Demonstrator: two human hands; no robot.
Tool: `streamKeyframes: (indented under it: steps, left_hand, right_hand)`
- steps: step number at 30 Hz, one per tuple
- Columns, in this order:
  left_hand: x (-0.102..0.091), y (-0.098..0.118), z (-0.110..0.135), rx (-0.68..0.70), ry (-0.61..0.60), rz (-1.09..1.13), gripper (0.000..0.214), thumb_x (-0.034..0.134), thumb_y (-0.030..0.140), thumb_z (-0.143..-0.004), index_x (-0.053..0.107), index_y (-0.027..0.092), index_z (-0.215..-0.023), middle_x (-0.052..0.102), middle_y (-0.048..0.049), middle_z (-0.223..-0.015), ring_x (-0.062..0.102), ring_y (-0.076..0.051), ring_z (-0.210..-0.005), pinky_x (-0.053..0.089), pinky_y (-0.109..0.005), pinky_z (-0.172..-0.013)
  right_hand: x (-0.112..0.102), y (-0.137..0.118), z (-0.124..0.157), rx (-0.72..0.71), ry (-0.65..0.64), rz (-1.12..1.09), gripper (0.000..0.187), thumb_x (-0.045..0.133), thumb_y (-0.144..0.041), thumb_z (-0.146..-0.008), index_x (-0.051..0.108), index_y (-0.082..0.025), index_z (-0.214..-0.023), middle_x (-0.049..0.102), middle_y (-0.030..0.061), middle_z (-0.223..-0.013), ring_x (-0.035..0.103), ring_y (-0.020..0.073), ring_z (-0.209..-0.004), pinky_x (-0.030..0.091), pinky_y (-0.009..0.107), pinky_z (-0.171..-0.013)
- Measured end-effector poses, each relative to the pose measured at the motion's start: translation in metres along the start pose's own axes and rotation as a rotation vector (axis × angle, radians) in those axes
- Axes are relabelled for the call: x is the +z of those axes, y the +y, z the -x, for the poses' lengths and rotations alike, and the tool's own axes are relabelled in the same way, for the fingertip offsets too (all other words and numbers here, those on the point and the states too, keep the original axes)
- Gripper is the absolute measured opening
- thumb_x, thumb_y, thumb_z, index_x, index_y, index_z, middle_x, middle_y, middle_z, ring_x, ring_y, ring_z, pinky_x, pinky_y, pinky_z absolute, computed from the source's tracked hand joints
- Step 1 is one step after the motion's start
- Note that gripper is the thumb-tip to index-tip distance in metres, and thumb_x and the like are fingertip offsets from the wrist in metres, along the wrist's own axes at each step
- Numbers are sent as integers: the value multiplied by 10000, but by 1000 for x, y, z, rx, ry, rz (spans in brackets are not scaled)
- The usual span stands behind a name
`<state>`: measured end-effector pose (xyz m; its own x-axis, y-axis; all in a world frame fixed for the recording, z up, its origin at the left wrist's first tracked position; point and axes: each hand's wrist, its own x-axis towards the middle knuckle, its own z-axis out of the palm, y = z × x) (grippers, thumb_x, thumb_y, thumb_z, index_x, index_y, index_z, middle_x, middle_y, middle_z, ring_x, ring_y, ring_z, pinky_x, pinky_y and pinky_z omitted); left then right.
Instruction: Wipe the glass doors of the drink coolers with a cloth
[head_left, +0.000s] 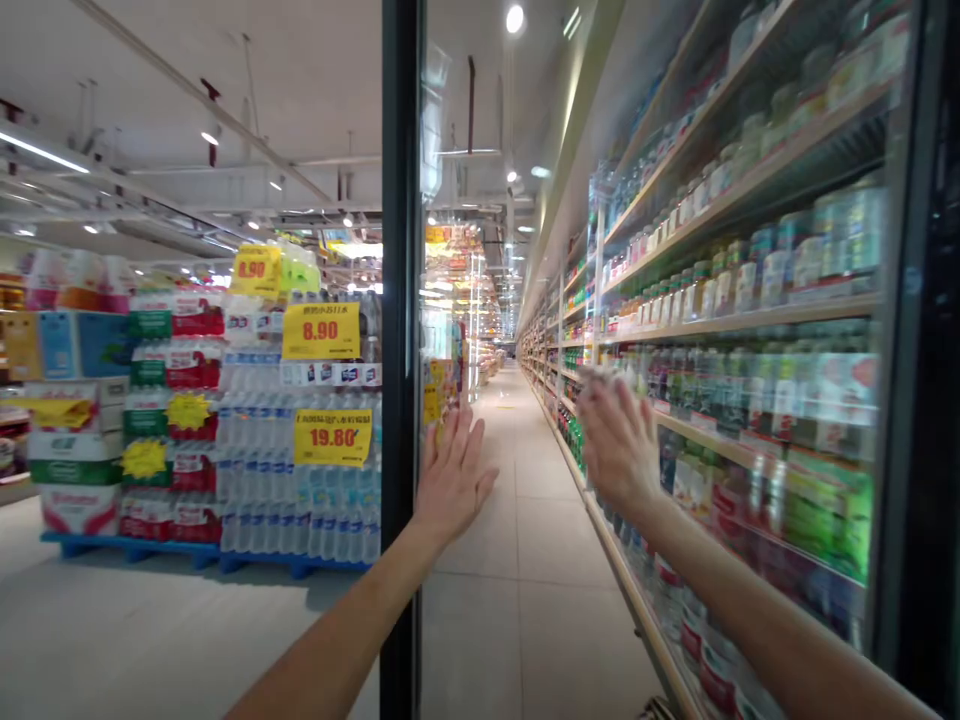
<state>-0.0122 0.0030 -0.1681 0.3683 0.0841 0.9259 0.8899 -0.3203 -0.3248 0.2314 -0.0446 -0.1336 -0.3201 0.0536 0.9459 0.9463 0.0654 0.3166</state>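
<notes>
Both my forearms reach forward from the bottom of the view, and my left hand [452,472] is open flat with the fingers spread, its palm pressed against the glass door [442,300] of the cooler, just beside the dark door frame [400,300]. My right hand [616,440] is also open and holds nothing; it is raised in front of the cooler shelves [750,320] full of bottled drinks, a little blurred, and I cannot tell if it touches anything. Well apart on the left stand stacked packs of water [300,470] with yellow price signs [332,437].
</notes>
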Motion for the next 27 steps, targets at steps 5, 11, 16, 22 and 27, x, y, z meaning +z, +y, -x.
streamKeyframes:
  steps: [5, 11, 16, 22, 27]
  left_hand:
    - [1, 6, 12, -16, 7, -7, 633, 425, 354, -880, 196, 113, -1418, 304, -146, -1452, 92, -243, -1396, 128, -453, -1126]
    - [6, 16, 27, -30, 26, -2, 653, 430, 338, -875, 173, 98, -1425, 326, -148, -1440, 92, -252, -1396, 107, -481, -1123]
    - [8, 13, 27, -11, 45, 4, 654, 447, 337, -868, 193, 93, -1419, 346, -153, -1428, 71, -243, -1399, 104, -474, -1124]
    - [7, 5, 28, 26, 15, 21, 635, 447, 332, -871, 210, 100, -1413, 336, -147, -1437, 104, -244, -1396, 159, -461, -1114]
    - [8, -6, 30, 104, -20, 27, 617, 420, 316, -884, 191, 117, -1421, 336, -125, -1442, 108, -236, -1396, 177, -440, -1113]
  right_hand:
    - [1, 0, 29, -57, 36, 15, 597, 423, -212, -852, 258, -295, -1419, 495, 27, -1349, 321, 242, -1337, 223, 476, -1109]
    - [7, -19, 21, 36, 108, -5, 489, 450, -160, -836, 436, -175, -1325, 506, 86, -1333, 271, 264, -1357, 228, 461, -1106]
    - [10, -24, 19, 36, 122, -23, 505, 454, -176, -831, 418, -185, -1335, 489, 85, -1348, 257, 241, -1364, 183, 483, -1117]
    - [14, -30, 28, -240, 7, -112, 423, 430, -129, -819, 525, -182, -1228, 524, 29, -1318, 203, 219, -1382, 123, 454, -1149]
    - [14, -26, -8, -50, 92, -64, 406, 445, -165, -839, 518, -133, -1237, 518, 88, -1319, 222, 227, -1375, 105, 433, -1148]
